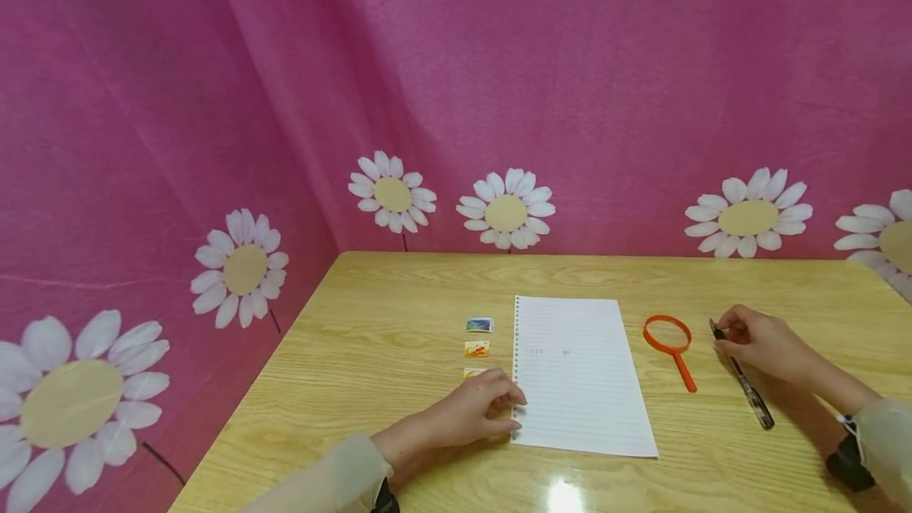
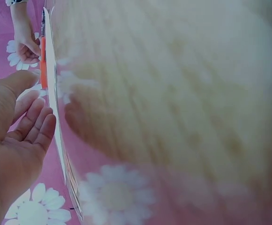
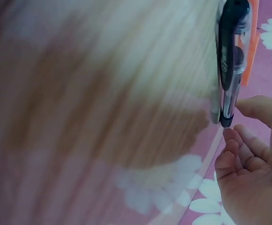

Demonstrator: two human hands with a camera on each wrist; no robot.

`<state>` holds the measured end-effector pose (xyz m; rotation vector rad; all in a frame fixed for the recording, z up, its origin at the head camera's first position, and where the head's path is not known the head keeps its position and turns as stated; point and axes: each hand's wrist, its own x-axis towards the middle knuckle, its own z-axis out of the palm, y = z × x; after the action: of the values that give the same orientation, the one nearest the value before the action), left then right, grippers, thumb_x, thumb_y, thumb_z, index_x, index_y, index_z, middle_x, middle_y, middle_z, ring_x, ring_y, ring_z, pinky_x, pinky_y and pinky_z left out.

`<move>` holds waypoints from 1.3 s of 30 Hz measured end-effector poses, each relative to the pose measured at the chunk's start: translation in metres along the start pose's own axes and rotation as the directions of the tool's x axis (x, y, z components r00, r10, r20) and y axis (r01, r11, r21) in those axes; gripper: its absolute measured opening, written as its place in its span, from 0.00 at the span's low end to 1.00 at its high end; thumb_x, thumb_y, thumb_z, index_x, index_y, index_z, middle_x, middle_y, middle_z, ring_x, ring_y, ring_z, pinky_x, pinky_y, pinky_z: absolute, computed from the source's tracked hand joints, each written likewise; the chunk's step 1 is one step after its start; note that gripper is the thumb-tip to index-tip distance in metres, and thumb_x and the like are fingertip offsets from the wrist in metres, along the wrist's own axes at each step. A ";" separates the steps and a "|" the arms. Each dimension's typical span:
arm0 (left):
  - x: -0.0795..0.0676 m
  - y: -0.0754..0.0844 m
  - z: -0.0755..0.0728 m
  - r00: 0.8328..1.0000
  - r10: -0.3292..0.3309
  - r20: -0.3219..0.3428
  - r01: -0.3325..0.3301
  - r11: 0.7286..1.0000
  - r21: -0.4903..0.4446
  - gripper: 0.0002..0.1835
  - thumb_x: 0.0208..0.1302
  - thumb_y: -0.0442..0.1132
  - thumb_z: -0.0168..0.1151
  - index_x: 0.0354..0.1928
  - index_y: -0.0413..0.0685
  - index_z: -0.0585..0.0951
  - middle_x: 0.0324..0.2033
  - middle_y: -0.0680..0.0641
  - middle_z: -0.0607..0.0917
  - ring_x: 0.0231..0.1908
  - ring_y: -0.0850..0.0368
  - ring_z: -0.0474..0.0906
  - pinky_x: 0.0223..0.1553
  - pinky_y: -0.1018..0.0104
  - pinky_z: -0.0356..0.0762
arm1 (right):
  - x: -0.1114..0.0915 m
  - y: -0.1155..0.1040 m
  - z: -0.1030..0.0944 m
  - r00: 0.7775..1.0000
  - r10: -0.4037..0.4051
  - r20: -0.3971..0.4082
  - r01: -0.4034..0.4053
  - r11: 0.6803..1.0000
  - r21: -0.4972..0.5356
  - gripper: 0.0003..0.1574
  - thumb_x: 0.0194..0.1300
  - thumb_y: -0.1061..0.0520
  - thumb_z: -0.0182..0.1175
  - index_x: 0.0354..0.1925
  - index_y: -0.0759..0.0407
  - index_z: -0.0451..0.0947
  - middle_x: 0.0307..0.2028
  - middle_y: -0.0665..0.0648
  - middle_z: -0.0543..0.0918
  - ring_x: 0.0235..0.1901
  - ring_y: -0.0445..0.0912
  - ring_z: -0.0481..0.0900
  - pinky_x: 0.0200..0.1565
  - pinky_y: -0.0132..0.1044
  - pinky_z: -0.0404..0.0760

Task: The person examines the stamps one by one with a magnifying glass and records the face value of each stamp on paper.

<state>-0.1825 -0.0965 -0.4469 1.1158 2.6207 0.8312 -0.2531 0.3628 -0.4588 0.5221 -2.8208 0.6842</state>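
A sheet of lined paper (image 1: pixel 577 402) with punched holes down its left side bears faint handwritten figures near its middle. My left hand (image 1: pixel 476 412) rests at the paper's lower left edge, thumb and fingers apart, holding nothing. It partly covers the lowest of three small stamp-like pictures; a blue one (image 1: pixel 480 325) and a yellow-and-red one (image 1: pixel 476 349) show fully. At right, my right hand (image 1: pixel 765 343) is at the tip end of a pen (image 1: pixel 748 396) lying on the table. In the right wrist view, its thumb and loosely bent fingers stand around the pen's end; firm contact is unclear.
An orange magnifying glass (image 1: pixel 685 371) lies between the paper and the pen, its handle pointing toward me. The wooden table (image 1: pixel 342 339) meets a pink cloth (image 1: pixel 613 101) printed with white flowers at the back and left.
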 end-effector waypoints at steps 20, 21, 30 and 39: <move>0.000 -0.002 -0.001 0.996 -0.004 0.087 -0.003 0.997 0.081 0.12 0.66 0.42 0.64 0.50 0.51 0.81 0.45 0.54 0.78 0.41 0.68 0.69 0.48 0.80 0.70 | -0.002 0.001 0.003 0.998 0.058 0.041 -0.061 0.995 0.078 0.18 0.59 0.66 0.65 0.41 0.70 0.65 0.27 0.54 0.74 0.24 0.29 0.63 0.25 0.30 0.67; 0.000 -0.002 -0.001 0.996 -0.005 0.089 -0.003 0.996 0.084 0.12 0.66 0.42 0.64 0.50 0.51 0.81 0.45 0.54 0.78 0.41 0.68 0.68 0.48 0.80 0.70 | -0.002 0.001 0.003 0.997 0.066 0.047 -0.069 0.994 0.084 0.19 0.59 0.66 0.65 0.41 0.70 0.65 0.27 0.54 0.75 0.24 0.29 0.64 0.26 0.30 0.67; -0.001 -0.005 0.001 0.996 0.005 0.085 -0.013 0.995 0.101 0.11 0.66 0.43 0.64 0.49 0.51 0.81 0.45 0.55 0.78 0.42 0.69 0.69 0.49 0.80 0.71 | -0.005 0.005 0.001 0.998 -0.060 0.006 0.058 0.989 0.138 0.21 0.62 0.72 0.59 0.45 0.64 0.59 0.25 0.52 0.77 0.23 0.29 0.67 0.24 0.30 0.66; -0.001 -0.004 0.000 0.995 0.021 0.094 -0.032 0.991 0.127 0.11 0.67 0.43 0.63 0.50 0.51 0.80 0.46 0.54 0.78 0.44 0.69 0.69 0.50 0.80 0.71 | -0.005 -0.002 -0.005 0.990 -0.140 0.016 0.139 0.987 0.086 0.15 0.64 0.73 0.55 0.44 0.58 0.71 0.20 0.42 0.63 0.18 0.30 0.54 0.21 0.30 0.57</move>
<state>-0.1839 -0.0993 -0.4495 1.1933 2.6195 0.6077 -0.2471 0.3652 -0.4552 0.7383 -2.7518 0.7771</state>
